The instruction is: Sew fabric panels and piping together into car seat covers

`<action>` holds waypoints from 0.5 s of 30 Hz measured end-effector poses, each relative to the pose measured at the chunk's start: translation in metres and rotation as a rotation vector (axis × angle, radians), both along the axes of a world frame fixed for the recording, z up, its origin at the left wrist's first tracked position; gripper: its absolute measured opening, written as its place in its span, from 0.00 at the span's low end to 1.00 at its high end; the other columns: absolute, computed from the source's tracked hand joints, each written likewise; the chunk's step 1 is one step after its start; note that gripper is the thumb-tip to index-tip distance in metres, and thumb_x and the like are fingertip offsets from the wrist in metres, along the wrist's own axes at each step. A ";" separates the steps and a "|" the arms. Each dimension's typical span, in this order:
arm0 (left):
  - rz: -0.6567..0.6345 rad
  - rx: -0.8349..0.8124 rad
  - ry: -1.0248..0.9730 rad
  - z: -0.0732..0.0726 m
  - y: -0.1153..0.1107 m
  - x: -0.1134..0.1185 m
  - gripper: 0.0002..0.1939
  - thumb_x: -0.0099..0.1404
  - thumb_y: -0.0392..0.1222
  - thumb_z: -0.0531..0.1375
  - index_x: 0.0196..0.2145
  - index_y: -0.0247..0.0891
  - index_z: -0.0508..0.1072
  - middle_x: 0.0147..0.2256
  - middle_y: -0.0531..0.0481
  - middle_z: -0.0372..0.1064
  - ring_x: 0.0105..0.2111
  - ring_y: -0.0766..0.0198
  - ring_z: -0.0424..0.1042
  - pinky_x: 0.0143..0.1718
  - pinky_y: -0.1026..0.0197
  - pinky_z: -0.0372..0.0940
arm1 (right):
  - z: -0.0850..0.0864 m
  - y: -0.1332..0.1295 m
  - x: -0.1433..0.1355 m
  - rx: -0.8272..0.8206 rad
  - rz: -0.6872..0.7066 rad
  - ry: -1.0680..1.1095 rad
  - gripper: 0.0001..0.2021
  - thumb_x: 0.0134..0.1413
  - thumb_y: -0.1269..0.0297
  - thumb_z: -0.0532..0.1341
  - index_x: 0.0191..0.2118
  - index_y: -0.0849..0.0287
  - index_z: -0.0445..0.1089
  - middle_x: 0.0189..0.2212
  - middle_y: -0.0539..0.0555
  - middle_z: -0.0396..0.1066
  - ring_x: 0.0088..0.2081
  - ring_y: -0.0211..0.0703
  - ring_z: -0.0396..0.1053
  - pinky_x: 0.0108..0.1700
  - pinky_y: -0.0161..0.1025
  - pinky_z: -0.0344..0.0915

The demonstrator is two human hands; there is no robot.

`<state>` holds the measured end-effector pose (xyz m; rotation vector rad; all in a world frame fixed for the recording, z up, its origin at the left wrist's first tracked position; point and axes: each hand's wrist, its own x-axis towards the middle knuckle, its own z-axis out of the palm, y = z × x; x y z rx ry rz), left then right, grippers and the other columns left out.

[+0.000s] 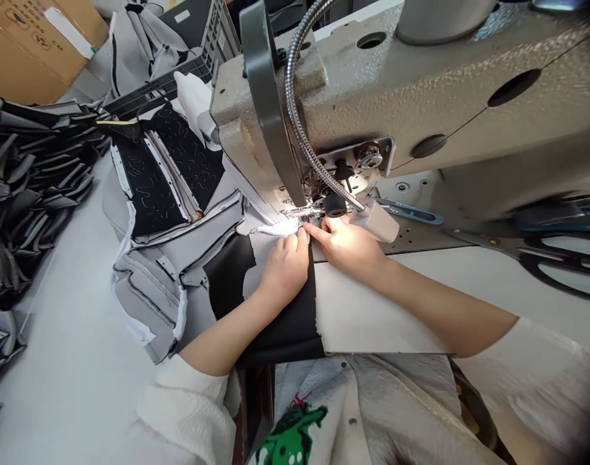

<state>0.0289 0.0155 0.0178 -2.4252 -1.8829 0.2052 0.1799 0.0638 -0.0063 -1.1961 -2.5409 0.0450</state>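
Note:
My left hand (285, 268) has its fingers curled and pressed on the edge of a grey and black fabric piece (280, 329), just in front of the sewing machine's (256, 129) needle area. Beside it my right hand (350, 248) pinches at the same edge, its index finger reaching toward my left fingertips. The machine lamp (376, 221) lights both hands. A white strip (278, 227) lies along the seam near the presser foot. To the left the joined grey cover (203, 239) with black panels (154, 194) spreads over the table.
Large black scissors (532, 252) lie at the right beside a blue-grey tool (414, 212). Stacked dark fabric pieces (28, 187) fill the left side. Behind are a grey crate (210, 39) with fabric and a cardboard box (38, 45).

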 end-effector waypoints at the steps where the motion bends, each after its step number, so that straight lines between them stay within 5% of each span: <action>1: 0.017 -0.002 0.018 0.000 0.000 0.002 0.24 0.67 0.31 0.43 0.60 0.26 0.57 0.39 0.37 0.68 0.39 0.56 0.69 0.39 0.58 0.67 | 0.000 -0.001 -0.001 0.007 -0.001 -0.012 0.19 0.63 0.67 0.45 0.54 0.57 0.66 0.31 0.56 0.68 0.31 0.45 0.62 0.33 0.38 0.58; 6: 0.122 -0.099 0.015 0.006 0.008 0.010 0.25 0.66 0.30 0.44 0.60 0.24 0.55 0.43 0.34 0.67 0.42 0.55 0.70 0.38 0.59 0.66 | 0.002 -0.004 -0.008 -0.009 -0.031 -0.003 0.18 0.64 0.66 0.46 0.52 0.59 0.67 0.32 0.58 0.68 0.36 0.48 0.64 0.36 0.40 0.59; 10: 0.067 -0.092 0.022 0.019 0.006 0.009 0.23 0.67 0.34 0.44 0.58 0.27 0.58 0.45 0.36 0.66 0.43 0.55 0.68 0.39 0.59 0.65 | 0.007 -0.013 0.004 -0.056 0.003 0.084 0.16 0.61 0.70 0.47 0.49 0.60 0.69 0.32 0.56 0.67 0.35 0.44 0.63 0.35 0.38 0.57; 15: -0.009 -0.130 0.089 0.055 -0.002 0.009 0.17 0.65 0.39 0.49 0.48 0.33 0.68 0.42 0.38 0.66 0.44 0.50 0.66 0.39 0.56 0.64 | 0.011 -0.039 0.019 -0.089 0.349 0.166 0.12 0.54 0.64 0.58 0.43 0.60 0.71 0.42 0.60 0.67 0.46 0.51 0.61 0.49 0.47 0.57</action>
